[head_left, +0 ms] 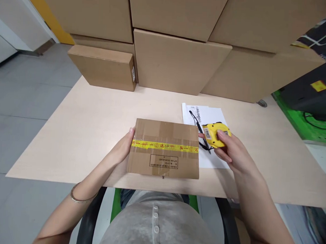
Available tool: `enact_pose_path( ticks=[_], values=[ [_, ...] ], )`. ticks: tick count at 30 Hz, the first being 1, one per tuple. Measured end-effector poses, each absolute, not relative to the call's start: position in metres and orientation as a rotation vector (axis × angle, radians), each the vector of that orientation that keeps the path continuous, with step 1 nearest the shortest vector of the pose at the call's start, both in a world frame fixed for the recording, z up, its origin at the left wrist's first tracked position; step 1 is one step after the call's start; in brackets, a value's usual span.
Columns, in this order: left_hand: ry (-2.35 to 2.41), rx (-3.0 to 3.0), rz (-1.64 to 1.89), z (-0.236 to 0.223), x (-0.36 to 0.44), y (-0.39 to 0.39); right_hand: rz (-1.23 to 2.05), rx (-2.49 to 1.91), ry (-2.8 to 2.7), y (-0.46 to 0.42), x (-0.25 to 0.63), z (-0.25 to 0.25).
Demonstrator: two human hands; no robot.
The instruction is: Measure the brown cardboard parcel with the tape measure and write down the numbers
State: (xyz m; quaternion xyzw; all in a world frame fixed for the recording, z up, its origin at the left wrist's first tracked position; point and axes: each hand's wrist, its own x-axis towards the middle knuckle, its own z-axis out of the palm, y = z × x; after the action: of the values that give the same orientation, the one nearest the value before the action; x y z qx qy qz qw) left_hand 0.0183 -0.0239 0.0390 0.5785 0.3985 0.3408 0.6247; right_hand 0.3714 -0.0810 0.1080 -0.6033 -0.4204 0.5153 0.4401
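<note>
A flat cardboard box (165,136) sealed with a strip of yellow printed tape lies on the pale table (84,133) in front of me. My left hand (122,149) rests against the box's left edge, thumb on top. My right hand (230,148) is closed around a yellow tape measure (212,133) with a barcode sticker, just off the box's right edge. A black wrist strap (199,132) trails from the measure over a white printed sheet (206,115).
Large cardboard cartons (179,61) are stacked along the table's far edge, with a thinner box (103,67) at the far left. A dark machine with yellow labels and a green mat (312,103) stand at the right. Grey floor lies left.
</note>
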Motion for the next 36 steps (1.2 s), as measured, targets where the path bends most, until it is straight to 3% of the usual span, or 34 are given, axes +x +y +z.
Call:
enact_pose_path(
  ticks=[9,16,21,25,30,36],
  values=[
    [0.711,1.753,0.938,0.045,0.018,-0.010,0.938,-1.399,-0.932,-0.122,0.378,0.124],
    [0.495,1.915,0.900,0.034,0.009,0.000,0.252,-1.302,-1.056,-0.113,0.412,0.131],
    [0.456,1.720,0.947,0.031,0.006,0.004,0.657,-1.242,-1.200,-0.096,0.376,0.161],
    [0.511,1.480,1.041,0.041,0.023,0.004,0.883,-1.032,-1.657,-0.061,0.325,0.176],
    [0.607,1.328,1.032,0.051,0.042,0.004,0.868,-0.726,-2.255,-0.014,0.273,0.176],
    [0.743,1.261,1.077,0.048,0.043,0.005,0.804,-0.773,-2.506,0.002,0.250,0.170]
  ],
)
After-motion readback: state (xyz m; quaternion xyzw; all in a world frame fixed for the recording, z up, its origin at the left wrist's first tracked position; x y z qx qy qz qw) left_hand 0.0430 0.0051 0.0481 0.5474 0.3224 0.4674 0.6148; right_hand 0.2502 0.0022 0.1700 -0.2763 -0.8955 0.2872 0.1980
